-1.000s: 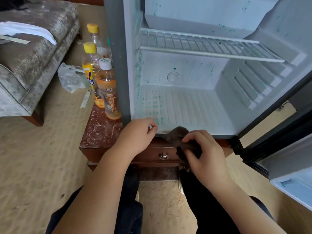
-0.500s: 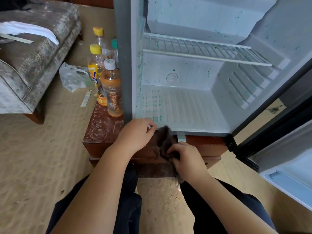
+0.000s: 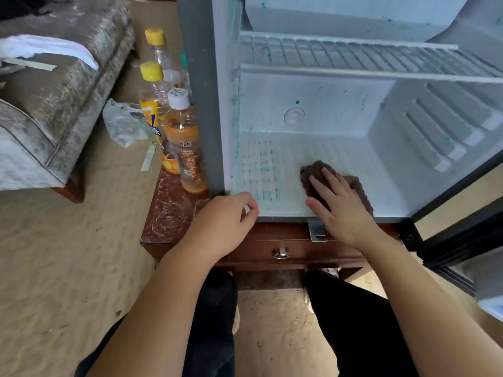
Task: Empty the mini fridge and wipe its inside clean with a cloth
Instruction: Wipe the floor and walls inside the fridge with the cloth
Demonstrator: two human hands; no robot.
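The mini fridge (image 3: 340, 110) stands open on a low wooden cabinet, with nothing on its floor or its white wire shelf (image 3: 353, 57). Green stains speckle its left wall and floor. My right hand (image 3: 337, 205) lies flat with straight fingers on a dark brown cloth (image 3: 313, 172), pressing it onto the fridge floor near the front. My left hand (image 3: 226, 221) rests with loosely curled fingers at the fridge's front left bottom corner, holding nothing I can see.
Several drink bottles (image 3: 183, 148) stand on the cabinet top (image 3: 166, 219) left of the fridge. The fridge door (image 3: 462, 240) hangs open at the right. A grey sofa (image 3: 54, 85) and a crumpled plastic bag (image 3: 122, 123) are at the left.
My right hand has carried the cloth from in front of the cabinet drawer up onto the fridge floor and flattened on it. My left hand has stayed at the fridge's front corner.
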